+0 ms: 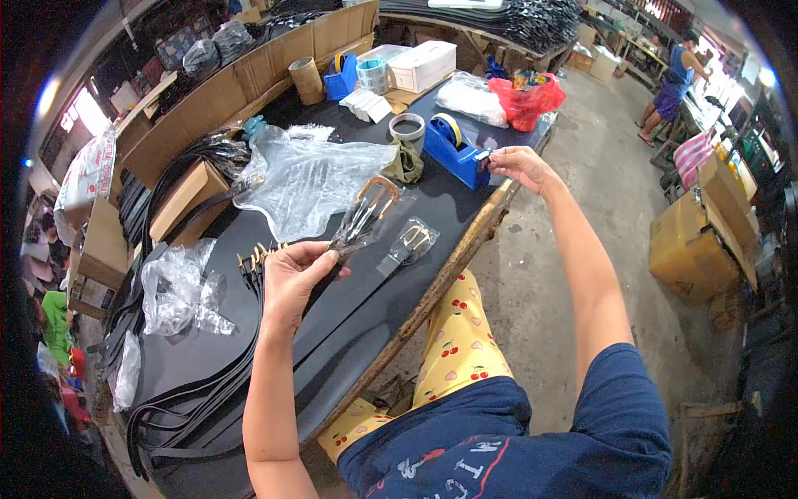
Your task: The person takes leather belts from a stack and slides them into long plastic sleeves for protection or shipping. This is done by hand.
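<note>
My left hand [298, 279] is closed around a black belt just below its buckle [379, 196], which is covered in clear plastic. The buckle end points up and away from me. At the table's right edge, my right hand [522, 166] pinches at the cutting end of a blue tape dispenser [451, 156]; the strip of tape itself is too small to make out. Another plastic-wrapped buckle [413, 241] lies on the table to the right of my left hand. Several black belts [218, 387] with gold-coloured buckles lie under and left of that hand.
Clear plastic bags [312, 179] lie across the middle of the black table. Behind them stand tape rolls [406, 126], a white box [422, 66] and a red bag [527, 101]. A cardboard wall [274, 71] borders the far side. Another person [677, 79] stands at the far right.
</note>
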The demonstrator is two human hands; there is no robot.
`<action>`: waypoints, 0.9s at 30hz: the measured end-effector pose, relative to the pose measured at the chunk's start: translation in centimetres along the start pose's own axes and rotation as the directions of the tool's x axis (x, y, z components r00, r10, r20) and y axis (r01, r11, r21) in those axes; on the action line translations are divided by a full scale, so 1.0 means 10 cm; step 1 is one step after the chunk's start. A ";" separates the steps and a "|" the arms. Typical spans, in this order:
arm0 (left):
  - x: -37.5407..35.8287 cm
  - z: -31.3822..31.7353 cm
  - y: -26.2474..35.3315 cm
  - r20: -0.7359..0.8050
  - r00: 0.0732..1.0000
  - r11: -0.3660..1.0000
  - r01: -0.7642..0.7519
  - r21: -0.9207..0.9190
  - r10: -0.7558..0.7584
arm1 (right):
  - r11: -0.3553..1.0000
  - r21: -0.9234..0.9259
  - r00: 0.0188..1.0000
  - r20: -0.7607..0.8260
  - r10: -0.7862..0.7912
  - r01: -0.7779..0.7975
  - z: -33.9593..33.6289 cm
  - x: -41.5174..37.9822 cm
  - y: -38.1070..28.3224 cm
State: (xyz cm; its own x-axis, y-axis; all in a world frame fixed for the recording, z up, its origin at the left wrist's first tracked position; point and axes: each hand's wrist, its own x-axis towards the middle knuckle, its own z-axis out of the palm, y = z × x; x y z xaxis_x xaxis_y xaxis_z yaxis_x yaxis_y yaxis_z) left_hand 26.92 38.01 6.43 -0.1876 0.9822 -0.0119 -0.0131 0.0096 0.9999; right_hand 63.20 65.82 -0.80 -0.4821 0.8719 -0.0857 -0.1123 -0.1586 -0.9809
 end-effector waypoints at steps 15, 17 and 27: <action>0.01 -0.09 -0.02 -0.022 0.999 0.999 -0.030 -0.040 0.029 | 0.999 0.050 0.979 -0.203 -0.005 0.015 0.13 -0.05 0.24; 0.00 -0.11 -0.02 -0.024 0.999 0.999 -0.031 -0.027 0.030 | 0.996 0.085 0.978 -0.205 0.040 -0.022 0.15 -0.06 0.26; -0.04 -0.13 0.01 -0.066 0.993 0.996 -0.092 0.016 0.093 | 0.809 0.555 0.940 -0.132 0.316 -0.194 0.29 -0.01 0.29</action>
State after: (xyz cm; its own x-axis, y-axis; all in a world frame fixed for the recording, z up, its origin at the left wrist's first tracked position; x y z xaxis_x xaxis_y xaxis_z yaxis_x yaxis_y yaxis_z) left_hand 25.68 37.37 6.57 -0.2528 0.9641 0.0808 0.0199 -0.0783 0.9967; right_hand 60.42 63.89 -3.15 -0.3735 0.8306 -0.4131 -0.4793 -0.5541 -0.6806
